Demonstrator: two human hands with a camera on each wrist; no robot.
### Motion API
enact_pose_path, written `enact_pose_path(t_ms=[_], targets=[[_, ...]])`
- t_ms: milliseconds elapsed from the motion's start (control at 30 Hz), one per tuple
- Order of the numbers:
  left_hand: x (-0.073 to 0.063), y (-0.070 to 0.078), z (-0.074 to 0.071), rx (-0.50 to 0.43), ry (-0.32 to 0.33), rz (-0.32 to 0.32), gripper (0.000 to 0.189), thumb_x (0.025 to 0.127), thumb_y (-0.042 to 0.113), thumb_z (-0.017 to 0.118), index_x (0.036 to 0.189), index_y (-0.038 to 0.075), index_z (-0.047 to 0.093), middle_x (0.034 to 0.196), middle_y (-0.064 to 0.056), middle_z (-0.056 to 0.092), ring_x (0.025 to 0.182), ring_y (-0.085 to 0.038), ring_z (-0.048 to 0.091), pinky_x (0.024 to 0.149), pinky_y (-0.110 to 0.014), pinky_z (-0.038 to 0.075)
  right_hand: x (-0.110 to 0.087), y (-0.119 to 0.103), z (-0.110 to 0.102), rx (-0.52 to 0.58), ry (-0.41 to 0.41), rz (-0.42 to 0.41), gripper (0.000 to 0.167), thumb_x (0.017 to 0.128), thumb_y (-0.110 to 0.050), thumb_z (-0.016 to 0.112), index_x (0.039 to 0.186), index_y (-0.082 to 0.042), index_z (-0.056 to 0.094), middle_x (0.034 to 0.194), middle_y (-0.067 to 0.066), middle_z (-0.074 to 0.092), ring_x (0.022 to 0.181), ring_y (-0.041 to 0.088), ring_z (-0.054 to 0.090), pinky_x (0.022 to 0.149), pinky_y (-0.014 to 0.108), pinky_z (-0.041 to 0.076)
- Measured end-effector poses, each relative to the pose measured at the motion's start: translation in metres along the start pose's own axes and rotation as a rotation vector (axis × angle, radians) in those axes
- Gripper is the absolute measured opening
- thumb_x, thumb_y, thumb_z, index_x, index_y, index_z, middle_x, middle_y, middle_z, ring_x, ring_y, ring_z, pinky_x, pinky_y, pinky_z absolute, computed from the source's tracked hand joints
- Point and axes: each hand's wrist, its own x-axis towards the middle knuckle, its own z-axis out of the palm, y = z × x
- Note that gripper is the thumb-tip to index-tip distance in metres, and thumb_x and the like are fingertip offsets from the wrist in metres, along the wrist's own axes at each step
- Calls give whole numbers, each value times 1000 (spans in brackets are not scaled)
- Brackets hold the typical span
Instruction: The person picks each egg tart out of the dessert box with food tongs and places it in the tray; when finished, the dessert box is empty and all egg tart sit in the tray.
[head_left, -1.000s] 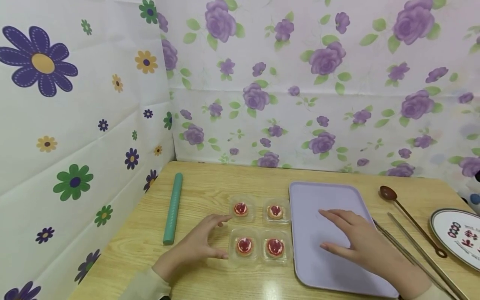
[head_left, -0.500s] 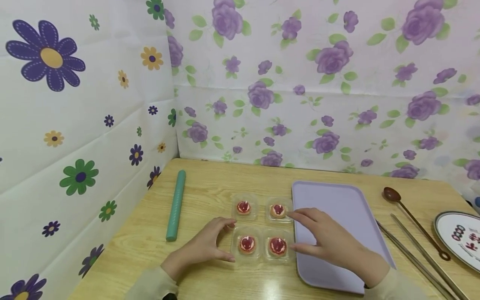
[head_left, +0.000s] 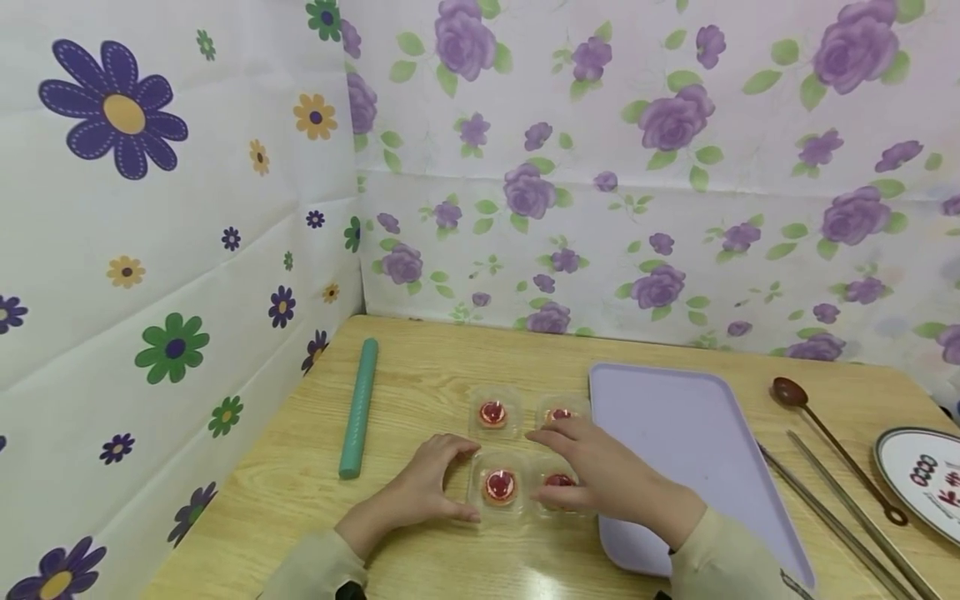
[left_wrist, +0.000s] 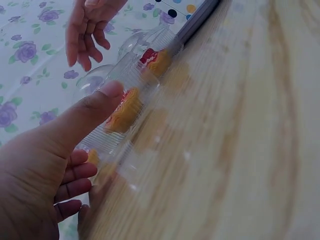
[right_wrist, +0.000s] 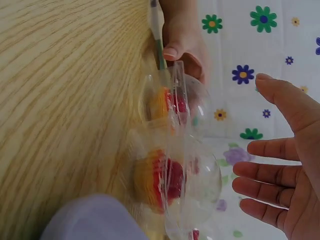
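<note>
Several clear plastic boxes stand in two rows, each holding a small tart topped with a red heart. At the left side of the front-left box (head_left: 500, 485), my left hand (head_left: 420, 492) has its thumb and fingers spread, fingertips right at the edge. My right hand (head_left: 607, 475) hovers over the front-right box (head_left: 558, 482), partly hiding it, thumb and fingers apart. Behind are the back-left box (head_left: 492, 413) and the back-right box (head_left: 561, 413). In the right wrist view, the right hand (right_wrist: 295, 150) sits beside a domed lid, gripping nothing.
A lavender tray (head_left: 675, 417) lies right of the boxes, partly under my right forearm. Further right are a brown ladle (head_left: 832, 446), thin metal rods (head_left: 847, 508) and a printed plate (head_left: 926, 475). A green textured rod (head_left: 360, 408) lies at the left. Floral cloth hangs behind.
My right hand has moved left from over the tray to above the front-right box. The left hand stays beside the front-left box. The head view has shifted slightly.
</note>
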Motion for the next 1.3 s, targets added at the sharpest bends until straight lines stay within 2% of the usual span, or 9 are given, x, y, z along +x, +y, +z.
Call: enact_pose_path(t_ms=[200, 533, 900, 1100, 1300], targets=[[1, -3, 1, -6, -5, 3, 86, 63, 51, 85, 133, 14, 50, 130, 1, 53, 118, -17, 45, 103, -46, 39, 16, -3, 14, 6, -34, -14, 66, 85, -56, 63, 131, -9, 57, 124, 5, 61, 114, 22, 57, 96, 41, 51], [0, -3, 2, -5, -1, -4, 81, 65, 51, 84, 130, 17, 51, 128, 3, 53, 117, -14, 45, 104, -45, 38, 31, -9, 29, 28, -120, 27, 67, 84, -55, 65, 132, -9, 57, 128, 6, 59, 121, 25, 55, 102, 47, 46], [-1, -3, 0, -26, 4, 2, 77, 66, 50, 83, 129, 19, 51, 126, 5, 53, 114, -13, 45, 101, -42, 39, 44, -14, 40, -107, -123, -4, 76, 78, -64, 65, 128, -8, 59, 123, 5, 62, 116, 24, 55, 103, 47, 44], [-1, -4, 1, -32, 5, 8, 77, 67, 51, 82, 129, 20, 51, 126, 6, 53, 113, -13, 46, 101, -40, 39, 49, -19, 42, -150, -164, 8, 78, 76, -63, 67, 131, -9, 57, 124, 3, 61, 116, 22, 53, 100, 46, 44], [-1, -5, 2, -28, 9, 11, 76, 66, 52, 82, 129, 21, 51, 125, 7, 53, 113, -12, 46, 101, -40, 39, 50, -21, 44, -169, -151, 0, 77, 75, -61, 70, 130, -9, 58, 120, 3, 62, 112, 20, 54, 97, 44, 45]])
